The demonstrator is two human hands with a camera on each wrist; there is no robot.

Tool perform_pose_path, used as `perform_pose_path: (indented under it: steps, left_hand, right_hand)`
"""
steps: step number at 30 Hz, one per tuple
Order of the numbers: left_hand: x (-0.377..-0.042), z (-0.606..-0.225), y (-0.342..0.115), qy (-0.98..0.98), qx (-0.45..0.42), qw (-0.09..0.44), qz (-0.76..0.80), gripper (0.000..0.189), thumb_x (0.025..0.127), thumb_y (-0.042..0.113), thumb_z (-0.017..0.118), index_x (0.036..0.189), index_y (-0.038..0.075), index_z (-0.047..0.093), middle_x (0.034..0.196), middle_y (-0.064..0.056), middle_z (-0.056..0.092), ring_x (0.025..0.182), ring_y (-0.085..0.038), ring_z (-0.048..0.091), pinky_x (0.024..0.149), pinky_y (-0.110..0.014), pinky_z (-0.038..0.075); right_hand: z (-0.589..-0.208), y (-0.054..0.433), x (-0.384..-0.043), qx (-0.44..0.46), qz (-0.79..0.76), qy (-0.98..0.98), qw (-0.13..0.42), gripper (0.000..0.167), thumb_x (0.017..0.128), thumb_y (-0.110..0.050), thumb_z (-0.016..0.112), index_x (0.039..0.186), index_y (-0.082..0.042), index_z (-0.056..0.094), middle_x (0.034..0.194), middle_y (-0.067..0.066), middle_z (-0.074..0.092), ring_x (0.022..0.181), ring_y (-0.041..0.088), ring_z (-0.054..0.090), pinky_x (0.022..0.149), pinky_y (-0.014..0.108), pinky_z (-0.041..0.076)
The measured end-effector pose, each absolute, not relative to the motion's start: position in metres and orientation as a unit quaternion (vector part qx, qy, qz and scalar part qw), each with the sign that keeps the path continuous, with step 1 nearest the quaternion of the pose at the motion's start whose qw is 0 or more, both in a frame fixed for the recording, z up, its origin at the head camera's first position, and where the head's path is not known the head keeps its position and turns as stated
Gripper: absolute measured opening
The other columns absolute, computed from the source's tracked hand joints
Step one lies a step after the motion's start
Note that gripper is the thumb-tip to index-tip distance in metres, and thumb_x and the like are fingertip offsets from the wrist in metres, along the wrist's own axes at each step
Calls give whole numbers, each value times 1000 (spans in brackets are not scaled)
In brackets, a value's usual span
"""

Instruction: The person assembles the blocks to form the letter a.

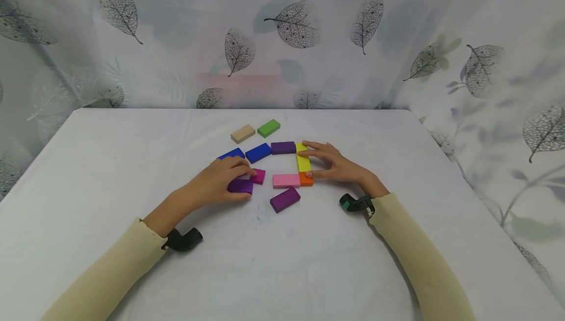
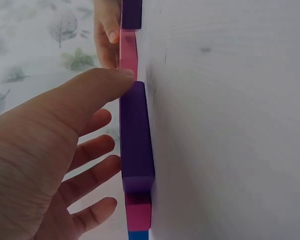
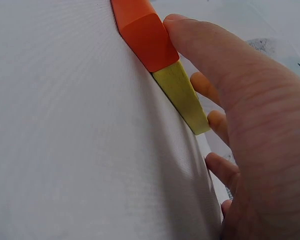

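My left hand (image 1: 220, 176) lies over a purple block (image 1: 242, 186) and a magenta block (image 1: 258, 177). Its thumb is at the near edge of the purple block, and a fingertip reaches the magenta one. In the left wrist view the other fingers are loosely spread behind the purple block (image 2: 136, 135). On the other side, my right hand (image 1: 340, 164) has its fingertips on a yellow block (image 1: 303, 163) and its thumb at an orange block (image 1: 306, 179). The right wrist view shows that thumb against the orange block (image 3: 152, 42), fingers apart.
A pink block (image 1: 286, 181) adjoins the orange one, with a loose plum block (image 1: 285, 200) nearer. Two blue blocks (image 1: 258, 153) and a dark purple block (image 1: 283, 148) line the far side. Behind them lie a tan block (image 1: 243, 134) and a green block (image 1: 269, 128) on the white table (image 1: 282, 272).
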State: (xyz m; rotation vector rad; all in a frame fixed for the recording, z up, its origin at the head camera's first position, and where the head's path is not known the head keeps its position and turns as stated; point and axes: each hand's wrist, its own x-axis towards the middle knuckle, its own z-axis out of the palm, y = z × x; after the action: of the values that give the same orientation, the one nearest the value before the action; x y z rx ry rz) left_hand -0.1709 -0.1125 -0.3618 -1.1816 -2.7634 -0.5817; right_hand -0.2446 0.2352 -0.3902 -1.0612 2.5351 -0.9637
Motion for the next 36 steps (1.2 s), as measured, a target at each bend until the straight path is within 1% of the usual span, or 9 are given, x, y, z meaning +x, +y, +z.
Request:
perform_pose_path:
  steps: [4,8,13,17,23,27,31,36]
  left_hand:
    - [-168,-362,-117,-908,-376,32,-182,44,81,32,78,118,11,67,116,-10,62,109,-28,56,89,-46,48]
    - [-165,-361,-119,-910,-375,23,-178,40,82,28,77,117,11,68,113,-9,64,106,-28,57,88,-46,49]
    - [-165,-363,-120,-911,-372,13,-177,37,84,24,76,117,10,68,114,-9,65,107,-28,59,92,-46,50]
    - [-165,-362,-119,-912,-370,3,-178,38,84,25,76,117,9,68,114,-9,65,106,-27,60,92,-46,51]
    - [-163,-360,-115,-906,-380,-5,-186,37,82,25,78,115,9,69,107,-7,66,95,-20,60,83,-38,53]
    - [-161,-360,-111,-902,-388,-8,-191,38,82,27,79,115,9,69,104,-5,67,92,-17,59,80,-33,54]
    - [-159,-360,-105,-901,-389,-9,-192,39,82,28,79,115,10,70,105,-5,68,95,-17,61,84,-36,53]
    - [-157,-361,-97,-906,-380,-18,-186,41,83,31,77,119,12,69,112,-5,68,107,-21,61,95,-45,48]
  right_hand:
    - [-391,236,-245,-363,-331,864,112,57,89,-20,69,142,-12,50,159,12,25,148,32,14,116,58,-6]
    - [-392,235,-246,-363,-333,863,113,58,89,-20,69,143,-12,50,159,12,25,148,33,14,116,59,-4]
    - [-393,235,-245,-360,-332,864,116,58,89,-21,69,143,-13,50,160,11,25,148,32,13,116,59,-5]
    - [-393,235,-246,-359,-331,865,115,57,89,-22,69,143,-13,50,160,10,25,148,32,13,116,58,-7]
    - [-394,236,-246,-357,-330,866,115,58,89,-23,69,143,-14,50,160,10,25,148,31,13,116,57,-8]
    - [-394,236,-247,-357,-330,866,116,58,89,-23,69,143,-13,50,160,10,25,148,31,14,116,57,-8]
    - [-394,236,-247,-356,-330,867,117,58,88,-23,70,143,-14,51,160,9,25,149,30,14,116,56,-9]
    - [-394,237,-248,-357,-329,866,115,57,89,-22,70,142,-13,51,160,9,25,148,30,15,116,56,-9]
